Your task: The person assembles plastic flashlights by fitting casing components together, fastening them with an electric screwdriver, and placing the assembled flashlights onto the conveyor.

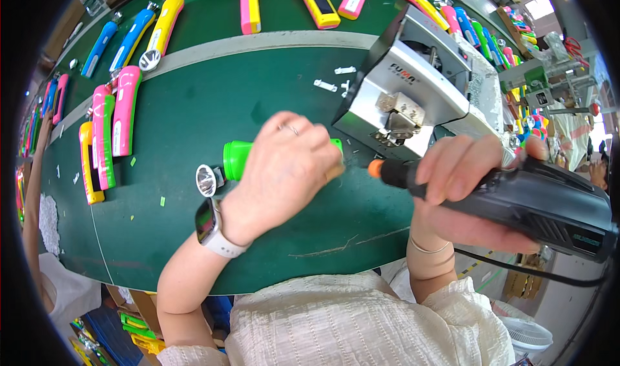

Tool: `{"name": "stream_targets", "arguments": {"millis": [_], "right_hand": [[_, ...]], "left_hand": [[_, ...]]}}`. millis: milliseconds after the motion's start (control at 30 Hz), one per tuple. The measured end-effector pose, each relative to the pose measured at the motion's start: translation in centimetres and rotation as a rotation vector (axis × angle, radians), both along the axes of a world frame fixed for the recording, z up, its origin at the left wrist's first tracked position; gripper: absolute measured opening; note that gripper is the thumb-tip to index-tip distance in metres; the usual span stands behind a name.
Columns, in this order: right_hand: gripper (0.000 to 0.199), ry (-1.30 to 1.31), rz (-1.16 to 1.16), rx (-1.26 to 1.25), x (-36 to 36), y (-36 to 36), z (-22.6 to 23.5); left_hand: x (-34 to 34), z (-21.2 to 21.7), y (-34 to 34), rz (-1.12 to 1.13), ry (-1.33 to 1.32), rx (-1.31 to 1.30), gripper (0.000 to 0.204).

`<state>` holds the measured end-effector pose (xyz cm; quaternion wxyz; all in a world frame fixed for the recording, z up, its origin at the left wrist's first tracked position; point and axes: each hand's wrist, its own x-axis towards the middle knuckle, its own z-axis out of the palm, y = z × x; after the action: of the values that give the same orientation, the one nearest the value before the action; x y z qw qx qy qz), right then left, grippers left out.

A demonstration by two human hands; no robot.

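My left hand [287,166] lies over a green flashlight [236,160] on the green belt [194,237], gripping its body; the silver reflector head [206,180] sticks out to the left. A smartwatch with a white strap sits on that wrist. My right hand [465,185] grips a black electric screwdriver [542,204] with an orange collar [375,168]. Its tip points left and meets the flashlight's handle end under my left fingers.
A silver metal screw-feeder box [413,88] stands just behind the hands. Pink, green and yellow flashlights [106,133] lie in a group at the left; several more line the far belt. Small white parts [326,85] are scattered on the belt. Another person's arm [32,191] runs along the left edge.
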<state>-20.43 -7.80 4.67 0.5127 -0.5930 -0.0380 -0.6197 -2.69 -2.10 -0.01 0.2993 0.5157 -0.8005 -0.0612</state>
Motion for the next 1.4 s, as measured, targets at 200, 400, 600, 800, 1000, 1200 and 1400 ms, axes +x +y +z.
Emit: {"name": "stream_targets", "arguments": {"millis": [200, 400, 600, 800, 1000, 1200, 1400], "right_hand": [[0.094, 0.017, -0.173, -0.032, -0.9, -4.2, 0.2], [0.095, 0.260, -0.350, 0.252, -0.2, -4.9, 0.4], [0.102, -0.013, 0.139, 0.103, 0.8, -1.8, -2.2], [0.113, 0.002, 0.191, 0.154, 1.5, -1.8, -3.6], [0.111, -0.019, 0.259, 0.142, 0.8, -1.0, -3.0], [0.108, 0.040, 0.224, 0.170, 1.6, -1.1, -3.6], [0.105, 0.196, 0.302, 0.005, 2.1, -2.8, -5.9]], "left_hand": [[-2.7, 3.6, -10.3, 0.073, 0.144, -0.544, 0.015], [-1.2, 1.8, -7.5, 0.197, 0.144, -0.373, 0.043], [4.3, 0.9, 1.1, 0.222, -0.214, 0.086, 0.042], [4.2, -0.4, 2.1, 0.195, -0.177, 0.200, 0.039], [4.3, -0.6, 1.7, 0.173, -0.198, 0.142, 0.039], [4.4, -1.0, 1.4, 0.181, -0.208, 0.149, 0.038], [4.5, -1.0, 1.3, 0.175, -0.204, 0.160, 0.037]]}}
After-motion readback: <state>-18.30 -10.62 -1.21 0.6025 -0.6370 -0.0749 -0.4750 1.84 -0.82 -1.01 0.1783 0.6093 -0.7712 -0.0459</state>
